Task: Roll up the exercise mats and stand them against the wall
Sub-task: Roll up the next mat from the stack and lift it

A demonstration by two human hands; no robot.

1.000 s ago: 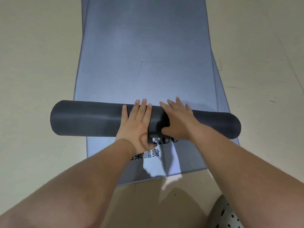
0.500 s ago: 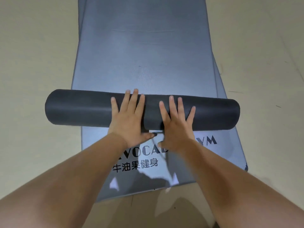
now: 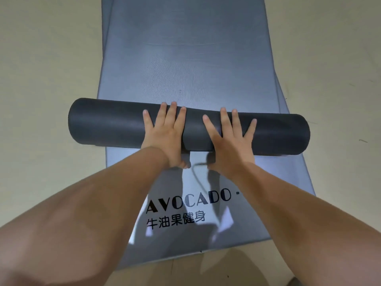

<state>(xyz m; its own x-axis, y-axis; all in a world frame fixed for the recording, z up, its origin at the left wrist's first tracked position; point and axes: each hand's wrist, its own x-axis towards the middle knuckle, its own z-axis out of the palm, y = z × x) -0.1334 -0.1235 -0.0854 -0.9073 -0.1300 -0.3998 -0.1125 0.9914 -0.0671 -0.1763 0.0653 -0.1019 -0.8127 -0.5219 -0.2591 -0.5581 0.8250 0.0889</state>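
From the head camera, looking down: dark rolled mat [image 3: 107, 122] lying crosswise, well clear of every frame edge, left end jutting past the left edge of the blue-grey flat mat [image 3: 185, 58] onto the beige floor [image 3: 41, 58], right end just past the mat's right edge. Beyond the roll, a long flat stretch running straight away, cut off by the top of the frame. Bare floor wide on both sides, with a few small dark marks at the right. Left hand [image 3: 165, 133] and right hand [image 3: 228, 139] pressed side by side on the middle of the roll, close but apart, fingers straight, the right ones fanned wider, fingertips up at the far crest, gripping nothing, only pushing flat. Thumbs low at the near side of the roll, partly hidden. On the near stretch, black print [image 3: 189, 200] reading AVOCADO over a row of Chinese characters, its right end covered by the right forearm. Along the right edge, a sliver of a second layer [image 3: 281, 98] peeking from beneath; how far under, impossible to tell. Between the wrists a thin dark line [image 3: 194, 174], strap or shadow, unclear. Both forearms cut off at the bottom corners.
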